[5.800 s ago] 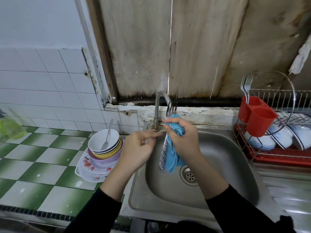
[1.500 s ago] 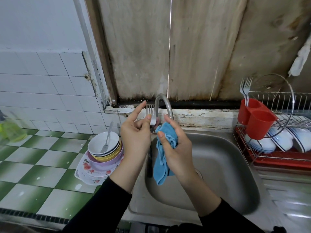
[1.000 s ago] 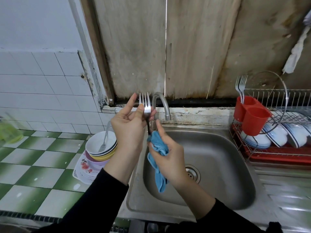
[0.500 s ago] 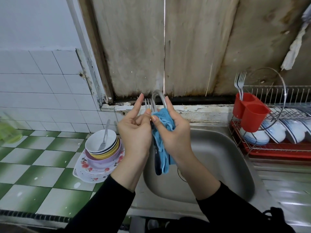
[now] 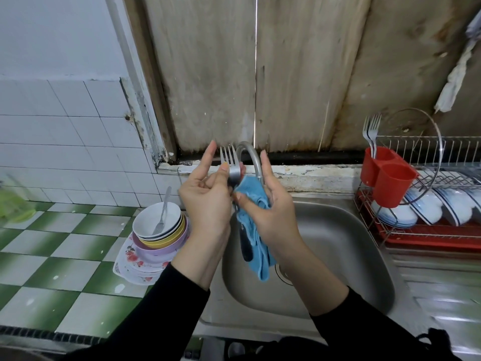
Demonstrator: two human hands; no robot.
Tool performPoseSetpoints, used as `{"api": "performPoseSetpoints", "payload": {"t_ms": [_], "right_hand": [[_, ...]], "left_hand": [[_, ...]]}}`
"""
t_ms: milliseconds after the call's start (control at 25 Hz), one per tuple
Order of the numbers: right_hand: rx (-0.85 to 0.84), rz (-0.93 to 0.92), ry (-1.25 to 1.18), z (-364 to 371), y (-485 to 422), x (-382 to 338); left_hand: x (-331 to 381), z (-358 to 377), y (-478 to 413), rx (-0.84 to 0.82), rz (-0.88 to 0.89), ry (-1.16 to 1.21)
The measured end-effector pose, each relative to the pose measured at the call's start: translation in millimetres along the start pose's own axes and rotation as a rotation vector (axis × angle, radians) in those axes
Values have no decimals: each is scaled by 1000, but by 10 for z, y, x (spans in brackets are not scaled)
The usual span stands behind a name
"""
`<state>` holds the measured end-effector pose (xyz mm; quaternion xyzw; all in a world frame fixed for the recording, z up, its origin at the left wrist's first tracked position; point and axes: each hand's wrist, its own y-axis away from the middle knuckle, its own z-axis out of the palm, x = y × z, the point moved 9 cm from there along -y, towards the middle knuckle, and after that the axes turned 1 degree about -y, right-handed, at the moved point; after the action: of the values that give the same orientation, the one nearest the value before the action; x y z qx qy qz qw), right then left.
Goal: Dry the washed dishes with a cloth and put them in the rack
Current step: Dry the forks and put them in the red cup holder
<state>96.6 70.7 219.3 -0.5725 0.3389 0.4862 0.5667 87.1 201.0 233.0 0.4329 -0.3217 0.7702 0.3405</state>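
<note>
Over the sink (image 5: 338, 243), the left hand (image 5: 205, 201) pinches a fork (image 5: 233, 170) below its tines, upright. The right hand (image 5: 273, 209) grips a cloth (image 5: 257, 246) against the fork's handle. The rack (image 5: 429, 242) stands to the right.

Sink (image 5: 338, 256) in the centre, tap (image 5: 250, 157) at its back edge, below the wall boards. Both hands are above the sink's left side, in front of the tap. Left hand (image 5: 205, 201) holds fork (image 5: 230, 162) upright, tines up. Right hand (image 5: 270, 212) is just right of it, holding cloth (image 5: 253, 230) against the fork's handle, cloth end hanging over the basin. Left of sink on tabletop (image 5: 52, 269): stack of bowls (image 5: 161, 230) on pile of plates (image 5: 130, 267), spoon (image 5: 161, 214) in top bowl. Bottle (image 5: 13, 207) far left at the frame edge. Right of sink: rack (image 5: 429, 230) with rack bowls (image 5: 437, 207) standing in it, cutlery holder (image 5: 387, 178) on its left end, two forks (image 5: 371, 131) in the holder's rear cup.
</note>
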Motion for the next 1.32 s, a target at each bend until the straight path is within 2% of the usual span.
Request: {"api": "performPoseSetpoints", "payload": {"t_ms": [80, 200, 440, 520, 720, 920, 1000, 1120, 1320], "right_hand": [[-73, 92, 55, 15, 131, 191], [-69, 163, 130, -77, 272, 362], [-21, -133, 319, -135, 8, -65], [-40, -157, 392, -132, 41, -77], [-102, 24, 346, -253, 174, 201], [-9, -67, 364, -308, 26, 48], [-4, -27, 323, -338, 20, 88], [-45, 101, 275, -431, 77, 304], [-60, 182, 375, -744, 153, 629]], "left_hand": [[57, 21, -88, -5, -1, 84], [102, 104, -138, -51, -34, 162], [-60, 213, 30, -35, -184, 168], [-84, 215, 26, -17, -219, 169], [-252, 196, 112, 11, -292, 144], [-328, 294, 161, 18, -329, 146], [-299, 365, 118, 14, -342, 164], [-248, 467, 25, 4, -319, 186], [-134, 673, -179, -32, -220, 208]]}}
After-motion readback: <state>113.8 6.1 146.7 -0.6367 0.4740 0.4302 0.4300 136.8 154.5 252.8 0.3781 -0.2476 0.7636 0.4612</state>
